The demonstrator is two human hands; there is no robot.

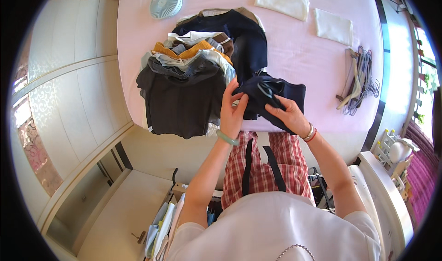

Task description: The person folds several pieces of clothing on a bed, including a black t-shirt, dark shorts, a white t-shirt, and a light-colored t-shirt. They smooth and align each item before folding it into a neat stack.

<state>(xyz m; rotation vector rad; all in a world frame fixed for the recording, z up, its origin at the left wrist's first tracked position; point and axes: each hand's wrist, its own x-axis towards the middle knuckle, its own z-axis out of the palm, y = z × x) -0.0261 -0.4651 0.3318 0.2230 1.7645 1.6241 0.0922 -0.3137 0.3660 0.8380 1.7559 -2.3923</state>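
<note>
The dark garment (260,101) lies on the bed (317,84); it appears soft, light, best held at edges. The right hand (294,118) pinches it; whether the left hand (233,111) does, cannot tell.

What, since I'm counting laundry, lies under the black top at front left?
Past the far edge of the black top, pale cloth and an orange garment show. It covers the rest, so the number of pieces can't be told.

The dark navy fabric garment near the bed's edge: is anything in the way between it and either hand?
Nothing visible is. The right hand grips the dark navy fabric garment; the left hand is at its left edge. The multicoloured clothes pile lies left of it, not between.
</note>
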